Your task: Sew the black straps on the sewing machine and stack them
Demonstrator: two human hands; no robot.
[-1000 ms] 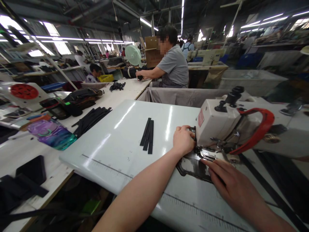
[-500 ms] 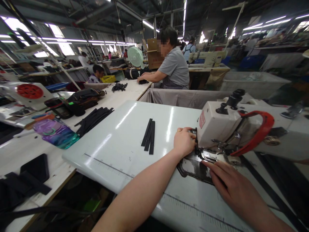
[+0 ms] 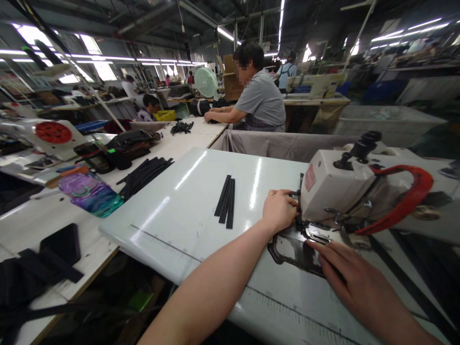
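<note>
My left hand [image 3: 279, 211] is at the head of a white sewing machine [image 3: 332, 184], its fingers curled in beside the needle area. What those fingers hold is hidden behind the hand and the machine head. A narrow dark piece [image 3: 301, 183] stands up just beyond the fingertips. My right hand [image 3: 354, 268] rests with fingers stretched out, their tips by the slotted metal clamp [image 3: 318, 236] over the dark metal plate [image 3: 293, 247]. Several short black strips [image 3: 226, 203] lie fanned together on the pale tabletop [image 3: 190, 191], left of my left hand.
Long black straps [image 3: 406, 278] run beneath the machine arm at right. A red curved guard [image 3: 417, 201] juts from the machine. On the side table are black strips [image 3: 147, 175], a purple-teal pouch [image 3: 89, 194] and dark fabric pieces [image 3: 59, 247]. A co-worker [image 3: 262, 96] works beyond.
The whole view has shifted slightly, so things appear a little further right. Both hands keep nearly the same places at the machine. The loose black strips lie as before.
</note>
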